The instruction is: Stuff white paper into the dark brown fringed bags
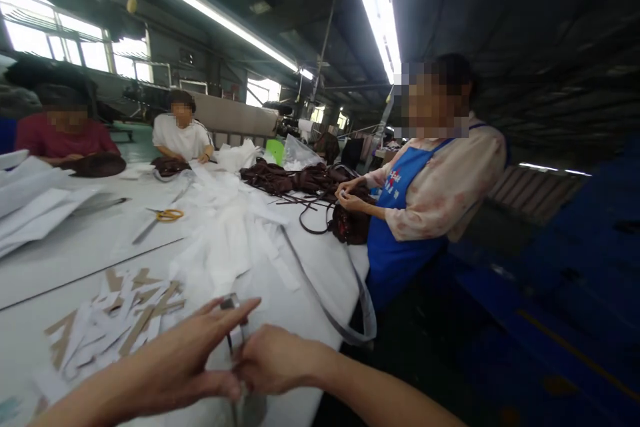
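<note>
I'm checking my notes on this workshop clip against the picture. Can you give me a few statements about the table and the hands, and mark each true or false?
1. Both hands, the left hand and the right hand, meet at a thin grey strap near the table's front edge. True.
2. The scissors have blue handles. False: the handles are yellow.
3. Brown and white paper strips lie just beyond the left hand. True.
4. The person in the blue apron stands at the left side of the table. False: that person is at its right side.
5. Dark brown bags are piled further up the table. True.
</note>
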`<move>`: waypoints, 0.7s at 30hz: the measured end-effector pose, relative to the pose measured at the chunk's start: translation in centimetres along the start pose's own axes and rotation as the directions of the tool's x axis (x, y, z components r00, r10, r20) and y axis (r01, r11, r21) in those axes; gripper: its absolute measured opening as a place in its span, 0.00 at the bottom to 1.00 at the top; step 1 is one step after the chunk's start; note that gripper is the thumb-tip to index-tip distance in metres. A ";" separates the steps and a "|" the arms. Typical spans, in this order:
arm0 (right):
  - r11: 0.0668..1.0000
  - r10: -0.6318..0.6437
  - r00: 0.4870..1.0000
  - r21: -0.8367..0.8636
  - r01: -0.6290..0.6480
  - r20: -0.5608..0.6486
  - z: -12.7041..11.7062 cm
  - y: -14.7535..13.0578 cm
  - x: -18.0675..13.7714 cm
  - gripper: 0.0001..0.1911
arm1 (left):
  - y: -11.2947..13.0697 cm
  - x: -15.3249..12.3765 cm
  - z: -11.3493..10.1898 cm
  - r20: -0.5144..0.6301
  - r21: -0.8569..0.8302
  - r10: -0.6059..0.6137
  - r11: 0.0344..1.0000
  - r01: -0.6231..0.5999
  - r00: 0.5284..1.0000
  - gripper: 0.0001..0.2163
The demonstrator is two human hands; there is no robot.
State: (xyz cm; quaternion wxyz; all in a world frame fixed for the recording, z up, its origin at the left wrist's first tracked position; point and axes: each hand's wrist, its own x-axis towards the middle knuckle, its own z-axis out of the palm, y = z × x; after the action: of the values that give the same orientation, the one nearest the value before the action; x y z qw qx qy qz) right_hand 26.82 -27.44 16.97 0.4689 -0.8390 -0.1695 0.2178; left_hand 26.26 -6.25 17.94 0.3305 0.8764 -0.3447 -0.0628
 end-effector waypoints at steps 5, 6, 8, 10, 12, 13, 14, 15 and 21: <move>0.972 0.194 0.977 0.154 -0.179 -0.085 -12.2 2.7 -2.8 0.05 | 1.8 12.5 3.3 0.329 -0.312 -0.033 0.939 0.142 0.944 0.14; 0.959 0.227 0.962 0.205 -0.193 -0.153 -14.6 3.9 -3.3 0.05 | 2.1 14.6 4.0 0.332 -0.375 -0.034 0.912 0.165 0.943 0.14; 0.943 0.254 0.929 0.281 -0.176 -0.271 -19.2 7.0 -4.2 0.08 | 2.7 18.8 5.6 0.335 -0.473 -0.023 0.860 0.189 0.942 0.14; 0.923 0.284 0.875 0.357 -0.140 -0.391 -23.4 10.6 -5.1 0.12 | 3.1 23.3 7.9 0.381 -0.542 -0.039 0.800 0.257 0.924 0.17; 0.900 0.323 0.810 0.424 -0.103 -0.489 -27.2 13.9 -6.1 0.18 | 3.2 27.9 11.1 0.468 -0.566 -0.114 0.723 0.396 0.877 0.20; 0.894 0.334 0.786 0.439 -0.090 -0.520 -28.9 15.2 -6.8 0.20 | 3.1 30.3 13.0 0.497 -0.555 -0.166 0.694 0.459 0.852 0.21; 0.899 0.331 0.779 0.428 -0.089 -0.533 -30.4 16.1 -7.6 0.20 | 3.1 32.7 15.0 0.498 -0.540 -0.224 0.676 0.502 0.838 0.22; 0.917 0.315 0.789 0.385 -0.108 -0.527 -31.7 16.6 -8.5 0.20 | 3.1 35.0 17.2 0.473 -0.527 -0.286 0.666 0.528 0.833 0.21; 0.972 0.235 0.926 0.100 -0.215 -0.294 -35.0 15.8 -15.1 0.13 | 5.1 46.4 29.4 0.222 -0.496 -0.598 0.611 0.617 0.770 0.16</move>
State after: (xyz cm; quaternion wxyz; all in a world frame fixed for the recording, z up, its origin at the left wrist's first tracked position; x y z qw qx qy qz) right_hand 33.65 -67.67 22.76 0.4887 -0.8604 0.0092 0.1441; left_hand 48.49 -54.70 3.84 0.5171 0.8087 -0.0004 -0.2804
